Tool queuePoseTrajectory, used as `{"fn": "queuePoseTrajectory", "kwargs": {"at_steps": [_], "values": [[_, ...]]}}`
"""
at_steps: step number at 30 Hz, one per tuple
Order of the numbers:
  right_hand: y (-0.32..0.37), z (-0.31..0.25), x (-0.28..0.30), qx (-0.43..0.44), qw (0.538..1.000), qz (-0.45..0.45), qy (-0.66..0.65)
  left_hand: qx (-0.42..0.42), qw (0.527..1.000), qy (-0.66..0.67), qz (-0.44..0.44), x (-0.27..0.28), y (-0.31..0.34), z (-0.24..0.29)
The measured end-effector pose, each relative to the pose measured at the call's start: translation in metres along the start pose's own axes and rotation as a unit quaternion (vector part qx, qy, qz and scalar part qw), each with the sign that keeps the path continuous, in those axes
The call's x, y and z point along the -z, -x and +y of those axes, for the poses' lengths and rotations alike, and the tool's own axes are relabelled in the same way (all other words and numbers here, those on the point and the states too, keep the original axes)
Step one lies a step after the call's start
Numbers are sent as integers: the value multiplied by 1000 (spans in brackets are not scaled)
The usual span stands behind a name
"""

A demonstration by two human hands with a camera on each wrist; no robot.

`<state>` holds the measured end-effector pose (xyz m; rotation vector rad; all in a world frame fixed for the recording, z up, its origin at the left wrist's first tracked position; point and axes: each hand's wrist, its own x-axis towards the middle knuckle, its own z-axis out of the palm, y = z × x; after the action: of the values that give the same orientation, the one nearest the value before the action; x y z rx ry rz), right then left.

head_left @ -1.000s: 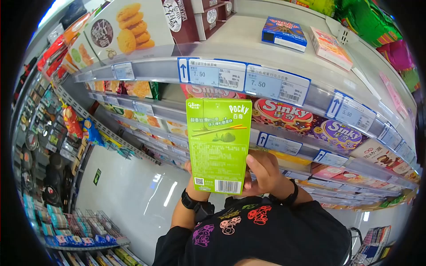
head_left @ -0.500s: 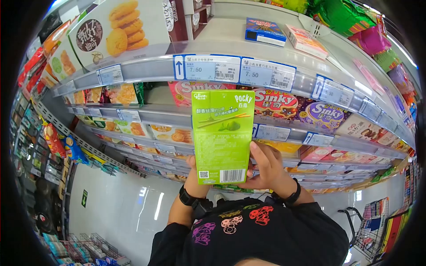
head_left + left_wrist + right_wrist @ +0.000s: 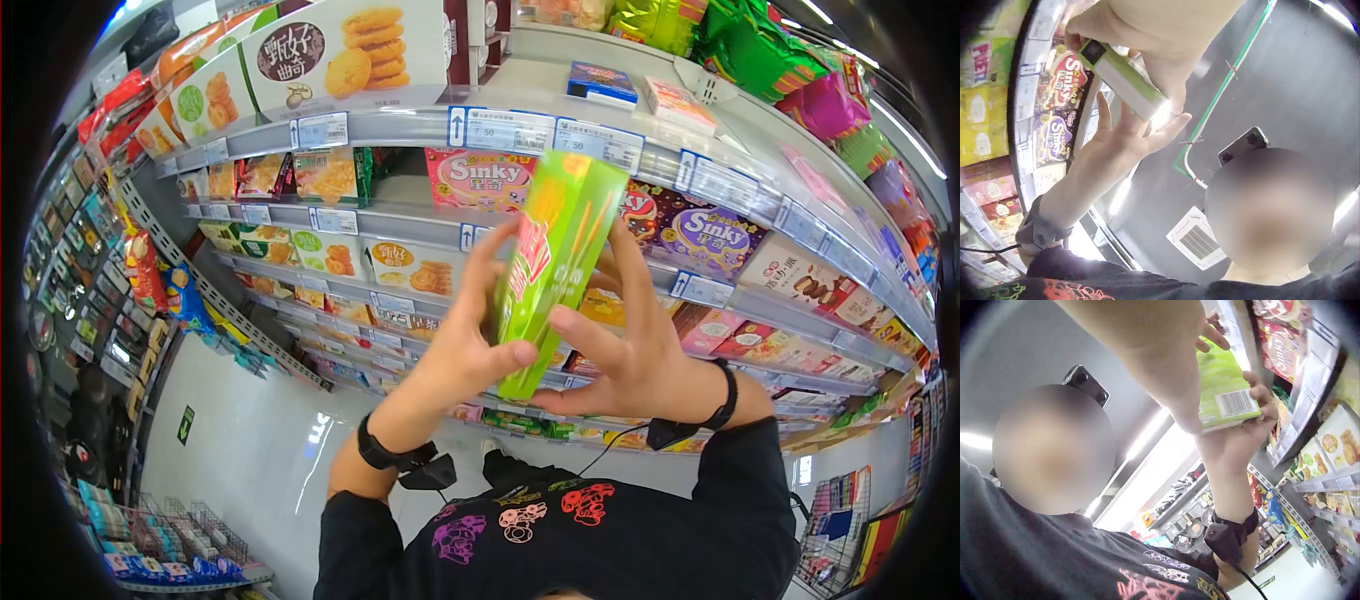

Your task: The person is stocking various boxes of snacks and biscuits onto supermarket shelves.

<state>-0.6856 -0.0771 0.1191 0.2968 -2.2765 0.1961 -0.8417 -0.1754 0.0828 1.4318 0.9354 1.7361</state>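
Note:
A green Pocky box (image 3: 548, 270) is tilted in front of the shelves, one narrow side and part of a broad face showing. My left hand (image 3: 458, 340) grips it from the left, thumb across the lower part. From the right my right hand (image 3: 650, 360) holds the box with spread fingers, one fingertip on its face and others behind, partly hidden. The left wrist view shows the box's narrow side (image 3: 1125, 84) between both hands. In the right wrist view, a barcode (image 3: 1236, 404) shows at the box's end, and left fingers (image 3: 1263, 397) curl round its edge.
Curved store shelves with price tags (image 3: 600, 143) run across ahead. Pink (image 3: 478, 178) and purple Sinky boxes (image 3: 713, 235) stand behind the hands. A blue box (image 3: 602, 83) and a pink box (image 3: 680, 107) lie on the upper shelf. A wire basket (image 3: 835, 520) stands lower right.
The Pocky box has turned from its upright text side to a tilted narrow side. Both hands have moved up around it, fingers more spread. The shelf view has shifted slightly to the right.

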Motion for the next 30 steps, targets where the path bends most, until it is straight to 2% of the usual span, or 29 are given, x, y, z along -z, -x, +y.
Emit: {"fn": "queuePoseTrajectory", "kwargs": {"at_steps": [4, 6, 10, 11, 14, 16, 18, 20, 23, 24, 27, 28, 30], "values": [[-22, -20, 33, -25, 999, -35, -3, -109, 989, -98, 25, -7, -21, 35], [-41, -16, 52, 13, 993, 13, 119, -146, 978, -145, 19, -10, -39, 55], [-85, 6, 92, 60, 953, 92, 281, -152, 964, -218, 27, -16, -90, 93], [-91, 14, 100, 75, 950, 78, 293, -151, 957, -245, 36, -19, -101, 100], [-104, 33, 121, 77, 950, 28, 301, -55, 957, -279, 64, -38, -113, 131], [-116, 38, 125, 16, 962, -15, 272, -33, 944, -315, 96, -36, -141, 127], [-119, 59, 115, 15, 940, 51, 337, -39, 928, -351, 122, -21, -180, 111], [-119, 90, 104, -29, 932, 45, 359, -52, 914, -380, 136, 1, -207, 96], [-129, 125, 102, -135, 935, -57, 323, 36, 938, -338, 68, -4, -209, 103], [-132, 129, 105, -160, 932, -87, 312, 33, 947, -308, 90, 4, -220, 96], [-142, 154, 104, -199, 931, -143, 271, 41, 925, -374, 56, 27, -242, 88], [-146, 157, 103, -221, 929, -162, 248, 42, 913, -396, 91, 27, -243, 87], [-152, 165, 97, -257, 922, -184, 223, 33, 898, -425, 105, 32, -248, 82]]}}
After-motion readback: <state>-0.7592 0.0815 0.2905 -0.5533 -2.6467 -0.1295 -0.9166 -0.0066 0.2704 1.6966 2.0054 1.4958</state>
